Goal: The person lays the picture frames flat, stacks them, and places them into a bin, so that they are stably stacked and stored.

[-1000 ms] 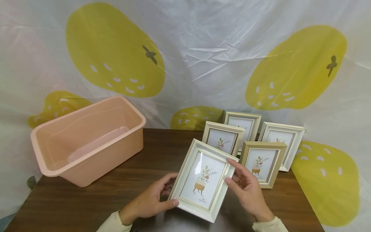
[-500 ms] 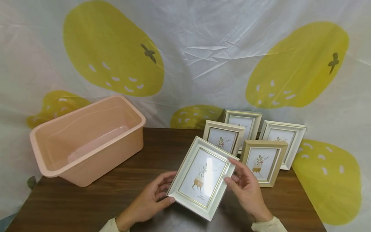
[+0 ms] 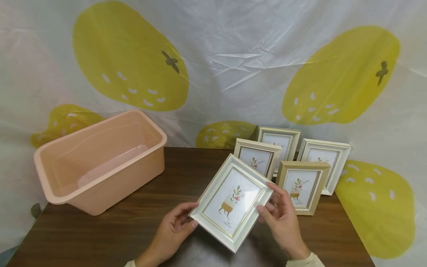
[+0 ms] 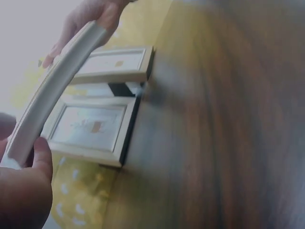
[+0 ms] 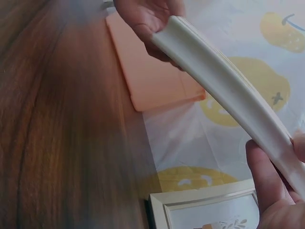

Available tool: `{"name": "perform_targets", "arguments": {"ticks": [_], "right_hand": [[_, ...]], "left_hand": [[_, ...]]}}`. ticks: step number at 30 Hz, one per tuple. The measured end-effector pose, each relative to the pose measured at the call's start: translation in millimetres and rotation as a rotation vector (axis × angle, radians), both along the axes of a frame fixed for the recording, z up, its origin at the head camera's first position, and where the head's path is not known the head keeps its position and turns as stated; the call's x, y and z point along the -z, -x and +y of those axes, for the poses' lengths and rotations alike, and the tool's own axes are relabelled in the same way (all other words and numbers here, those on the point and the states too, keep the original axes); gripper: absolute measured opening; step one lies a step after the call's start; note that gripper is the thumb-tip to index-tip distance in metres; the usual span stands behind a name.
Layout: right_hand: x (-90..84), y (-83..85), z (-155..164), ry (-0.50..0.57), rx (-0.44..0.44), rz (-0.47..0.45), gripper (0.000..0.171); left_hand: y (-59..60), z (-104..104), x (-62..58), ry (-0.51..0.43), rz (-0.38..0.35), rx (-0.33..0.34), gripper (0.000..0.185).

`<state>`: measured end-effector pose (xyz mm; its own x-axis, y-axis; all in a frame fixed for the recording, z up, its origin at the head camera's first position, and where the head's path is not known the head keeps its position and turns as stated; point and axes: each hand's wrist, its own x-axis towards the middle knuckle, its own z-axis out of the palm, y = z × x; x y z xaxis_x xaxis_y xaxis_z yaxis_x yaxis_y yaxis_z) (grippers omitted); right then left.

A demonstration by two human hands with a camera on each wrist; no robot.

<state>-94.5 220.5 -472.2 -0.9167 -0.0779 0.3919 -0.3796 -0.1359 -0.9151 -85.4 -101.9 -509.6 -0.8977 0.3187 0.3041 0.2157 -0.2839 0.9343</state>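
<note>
Held above the table between both hands is a white picture frame (image 3: 232, 202) with a gold inner edge and a plant print, tilted with its face up. My left hand (image 3: 173, 231) pinches its lower left corner, thumb in front and fingers behind. On the opposite side my right hand (image 3: 283, 218) grips the right edge, thumb on the front moulding. Both wrist views show the white picture frame edge-on, (image 4: 57, 90) with fingers at each end. Just behind the right hand stands a tan picture frame (image 3: 285, 167).
A pink plastic bin (image 3: 133, 178) stands at the left of the dark wooden table (image 3: 100, 237). Behind the hands stand a beige frame (image 3: 278, 150), a silvery frame (image 3: 295, 139) and another white frame (image 3: 340, 159). A curtain (image 3: 233, 33) with yellow fruit shapes hangs behind.
The white picture frame has turned clockwise in the hands and shifted slightly left. The left hand has moved a little left and its fingers have come closer to the frame's corner.
</note>
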Motion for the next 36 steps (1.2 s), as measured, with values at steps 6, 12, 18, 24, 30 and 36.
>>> {"name": "perform_targets", "arguments": {"ticks": [6, 12, 18, 24, 30, 36], "right_hand": [[1.6, -0.4, -5.2, 0.038, 0.010, 0.022, 0.072], [3.6, -2.9, -10.0, 0.034, 0.026, 0.012, 0.073], [2.8, -5.4, -11.7, 0.022, 0.056, -0.033, 0.077], [0.3, -6.4, -9.9, -0.021, 0.051, -0.019, 0.080], [-0.2, -6.0, -7.6, -0.022, 0.021, 0.021, 0.064], [1.3, -6.6, -3.4, -0.109, 0.016, 0.039, 0.046]], "left_hand": [[-7.0, 14.0, -0.7, -0.079, -0.085, -0.077, 0.057], [-15.4, 31.6, -3.2, -0.113, -0.187, -0.194, 0.071], [-18.3, 37.9, -8.4, -0.108, -0.263, -0.286, 0.073], [-16.8, 32.8, -11.5, -0.106, -0.244, -0.306, 0.068], [-14.2, 22.5, -12.8, -0.109, -0.197, -0.267, 0.065], [-12.7, 7.7, -12.7, -0.089, -0.212, -0.206, 0.065]]}}
